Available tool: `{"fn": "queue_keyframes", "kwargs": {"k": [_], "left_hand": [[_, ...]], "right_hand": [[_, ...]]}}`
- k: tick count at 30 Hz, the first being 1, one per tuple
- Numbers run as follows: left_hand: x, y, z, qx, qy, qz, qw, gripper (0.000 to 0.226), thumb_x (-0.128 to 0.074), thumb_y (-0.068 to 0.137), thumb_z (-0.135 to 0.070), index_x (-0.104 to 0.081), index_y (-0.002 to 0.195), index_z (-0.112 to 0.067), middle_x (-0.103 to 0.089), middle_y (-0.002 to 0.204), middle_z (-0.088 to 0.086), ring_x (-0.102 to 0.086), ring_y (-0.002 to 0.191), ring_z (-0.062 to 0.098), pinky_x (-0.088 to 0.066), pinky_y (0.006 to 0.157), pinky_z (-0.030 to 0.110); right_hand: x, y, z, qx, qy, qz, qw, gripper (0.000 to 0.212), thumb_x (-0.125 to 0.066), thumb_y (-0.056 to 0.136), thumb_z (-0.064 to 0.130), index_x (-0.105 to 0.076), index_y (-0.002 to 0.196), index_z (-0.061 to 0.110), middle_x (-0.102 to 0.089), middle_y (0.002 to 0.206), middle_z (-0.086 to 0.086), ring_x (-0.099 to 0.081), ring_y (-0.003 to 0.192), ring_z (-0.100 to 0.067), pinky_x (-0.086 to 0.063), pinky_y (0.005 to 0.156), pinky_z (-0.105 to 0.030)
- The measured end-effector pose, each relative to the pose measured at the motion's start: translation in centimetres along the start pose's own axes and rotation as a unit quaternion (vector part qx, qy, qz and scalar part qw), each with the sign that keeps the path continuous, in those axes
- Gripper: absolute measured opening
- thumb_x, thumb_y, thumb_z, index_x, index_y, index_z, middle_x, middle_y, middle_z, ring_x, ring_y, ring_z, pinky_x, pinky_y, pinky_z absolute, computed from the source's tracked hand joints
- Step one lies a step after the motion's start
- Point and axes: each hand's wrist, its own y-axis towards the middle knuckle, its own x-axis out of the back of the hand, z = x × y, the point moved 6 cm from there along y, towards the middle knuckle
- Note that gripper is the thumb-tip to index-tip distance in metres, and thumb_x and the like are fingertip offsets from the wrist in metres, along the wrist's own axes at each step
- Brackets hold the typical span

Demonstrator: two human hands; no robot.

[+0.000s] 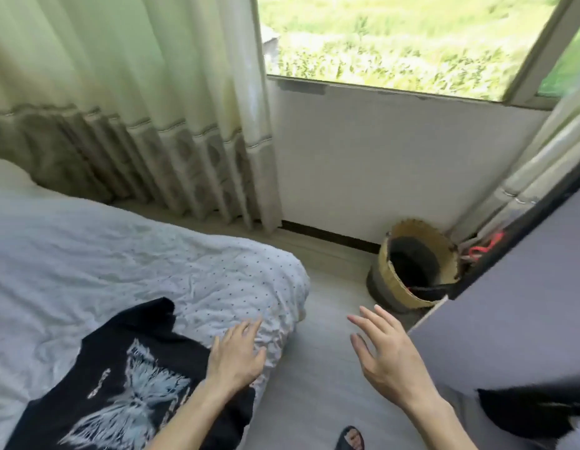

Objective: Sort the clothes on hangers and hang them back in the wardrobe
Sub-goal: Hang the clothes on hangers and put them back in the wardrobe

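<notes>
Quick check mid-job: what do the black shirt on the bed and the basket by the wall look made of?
Black shirt: soft knit, likely cotton, matte, with a pale print; it drapes and creases. Basket: woven straw or similar fibre, tan and matte, with a dark lining.

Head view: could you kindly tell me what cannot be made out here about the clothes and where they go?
- Black printed T-shirt: head view; the bottom edge cuts it off, and any hanger in it is unseen.
- Grey panel: the right edge cuts it; what lies behind it is hidden.
- Woven basket: its inside is too dark, and the panel hides its right side.
- Dark garment: blurred and cut off at the corner.
</notes>
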Motion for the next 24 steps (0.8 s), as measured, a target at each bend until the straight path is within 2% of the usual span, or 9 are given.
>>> {"fn": "queue_keyframes", "kwargs": {"k": [5,12,17,24], "left_hand": [[-0.5,-5.9,9.7,0.162,-0.066,-0.022,0.984,0.063,-0.038,0.1,-0.047,-0.016,0.158,-0.034,-0.021,0.164,-0.004,-0.017,0.152,0.018,-0.012,0.123,0.046],[-2.6,-13.5,15.8,0.317,-0.113,-0.057,0.94,0.06,-0.04,0.099,-0.047,-0.024,0.155,-0.035,-0.025,0.162,-0.006,-0.021,0.15,0.017,-0.015,0.122,0.048],[-4.4,-17.7,17.4,0.405,-0.153,-0.071,0.899,0.059,-0.041,0.099,-0.048,-0.025,0.155,-0.036,-0.026,0.162,-0.006,-0.022,0.15,0.018,-0.018,0.122,0.048],[-6.8,-21.7,18.9,0.486,-0.179,-0.072,0.852,0.06,-0.04,0.1,-0.046,-0.025,0.156,-0.031,-0.026,0.162,-0.003,-0.02,0.151,0.017,-0.02,0.121,0.047]], "right_hand": [[-6.3,3.0,8.7,0.151,-0.036,0.126,0.98,0.042,-0.041,0.101,0.049,-0.048,0.142,0.04,-0.038,0.155,0.015,-0.019,0.15,-0.013,-0.019,0.121,-0.03],[-11.8,3.9,15.4,0.319,-0.107,0.228,0.914,0.042,-0.036,0.103,0.046,-0.048,0.142,0.036,-0.041,0.153,0.011,-0.022,0.149,-0.02,-0.018,0.121,-0.033],[-14.5,3.9,17.8,0.381,-0.125,0.287,0.87,0.044,-0.033,0.103,0.046,-0.044,0.145,0.038,-0.035,0.157,0.012,-0.014,0.152,-0.02,-0.015,0.123,-0.035],[-18.1,4.3,21.7,0.452,-0.159,0.329,0.814,0.046,-0.03,0.103,0.048,-0.041,0.146,0.037,-0.032,0.159,0.01,-0.014,0.152,-0.019,-0.017,0.123,-0.037]]}}
